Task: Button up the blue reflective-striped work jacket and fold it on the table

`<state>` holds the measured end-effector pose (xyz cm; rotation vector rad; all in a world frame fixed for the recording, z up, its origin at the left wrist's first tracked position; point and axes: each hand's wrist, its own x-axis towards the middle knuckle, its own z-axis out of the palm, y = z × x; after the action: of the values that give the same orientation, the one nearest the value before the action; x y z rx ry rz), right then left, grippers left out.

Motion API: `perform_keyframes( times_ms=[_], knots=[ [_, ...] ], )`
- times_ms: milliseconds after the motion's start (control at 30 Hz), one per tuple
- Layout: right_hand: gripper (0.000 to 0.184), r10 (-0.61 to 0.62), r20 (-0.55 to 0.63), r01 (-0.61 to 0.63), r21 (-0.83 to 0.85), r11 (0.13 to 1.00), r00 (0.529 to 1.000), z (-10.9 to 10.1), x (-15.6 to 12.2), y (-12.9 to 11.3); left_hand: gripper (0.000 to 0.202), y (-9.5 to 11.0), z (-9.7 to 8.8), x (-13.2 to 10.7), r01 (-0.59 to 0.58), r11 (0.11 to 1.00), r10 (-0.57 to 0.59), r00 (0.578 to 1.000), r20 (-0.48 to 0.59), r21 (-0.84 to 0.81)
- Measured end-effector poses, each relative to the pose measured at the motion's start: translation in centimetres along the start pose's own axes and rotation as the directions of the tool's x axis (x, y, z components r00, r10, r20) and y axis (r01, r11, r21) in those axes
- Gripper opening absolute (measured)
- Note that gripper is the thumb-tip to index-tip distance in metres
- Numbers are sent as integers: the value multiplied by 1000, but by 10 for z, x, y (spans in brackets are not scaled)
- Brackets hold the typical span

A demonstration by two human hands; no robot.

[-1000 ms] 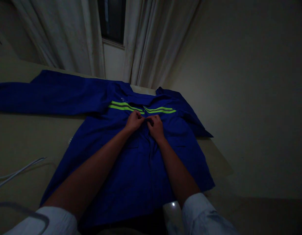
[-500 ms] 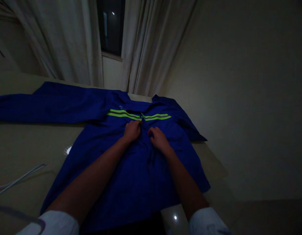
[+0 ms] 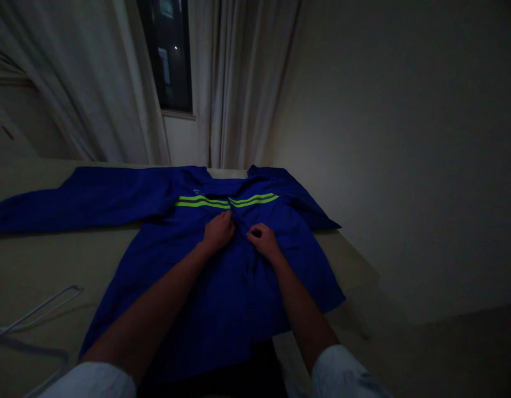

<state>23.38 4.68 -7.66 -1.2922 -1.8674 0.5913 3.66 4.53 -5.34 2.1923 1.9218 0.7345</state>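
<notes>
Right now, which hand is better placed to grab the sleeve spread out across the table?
Left, most likely. The left hand rests on the jacket front, on the side where the sleeve stretches out. The right hand sits past the front opening and would have to reach across.

There is one blue jacket (image 3: 222, 298), spread on one table (image 3: 40, 260). It carries four bright yellow-green stripes (image 3: 203, 201), two on each side of its front opening. Two hands are on it, the left hand (image 3: 219, 232) and the right hand (image 3: 262, 241), with two white cuffs (image 3: 342, 376) at the near edge. One wire hanger (image 3: 40, 307) lies at the left. Behind hang two pale curtains (image 3: 239, 83) around one dark window (image 3: 168, 55).
</notes>
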Motion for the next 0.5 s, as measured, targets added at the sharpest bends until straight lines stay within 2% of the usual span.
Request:
perform_keyframes(
  times_ms=[133,267,367,500],
  knots=[
    [7,36,63,-43,112,993,997,-3,5,3,18,7,-9,-15,-50,998,46,990,137,27],
    [9,56,107,-76,199,977,993,-1,5,4,19,1,-11,-37,-124,992,126,965,229,-24],
    [9,50,108,-73,223,972,993,-2,3,4,20,-4,-11,-47,-161,984,173,967,188,-76],
    [6,8,156,-32,149,988,988,-7,-1,2,19,-5,-9,-49,-131,972,158,979,129,-195]
  ],
)
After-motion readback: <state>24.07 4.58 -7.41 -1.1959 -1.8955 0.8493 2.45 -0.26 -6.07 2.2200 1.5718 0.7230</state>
